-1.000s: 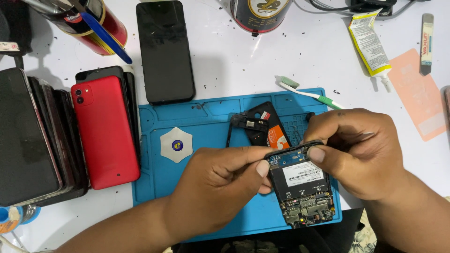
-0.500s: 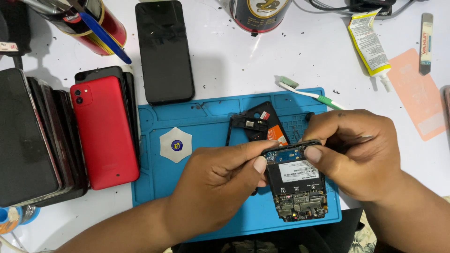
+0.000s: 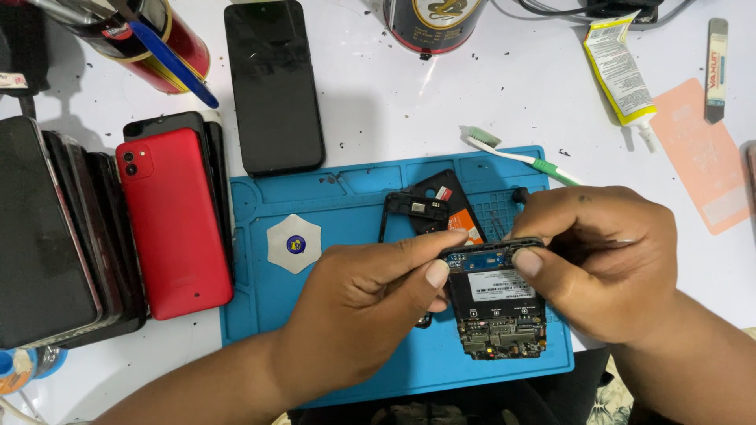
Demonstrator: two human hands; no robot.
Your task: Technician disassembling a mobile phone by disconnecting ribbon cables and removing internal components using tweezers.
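Observation:
An opened phone with bare circuit boards and a white label stands tilted over the blue work mat. My left hand pinches its upper left corner with thumb and fingers. My right hand grips the top right edge, thumb pressed on the frame. Just behind the phone on the mat lie a black plastic frame part and a dark piece with an orange patch. A white hexagonal disc rests on the mat's left side.
A red phone lies atop a row of dark phones at left. A black phone lies behind the mat. A toothbrush, glue tube, pink card, red tool cup and dark can sit around.
The opened phone has shifted slightly down and toward me between both hands. My left thumb has moved up to its top left corner.

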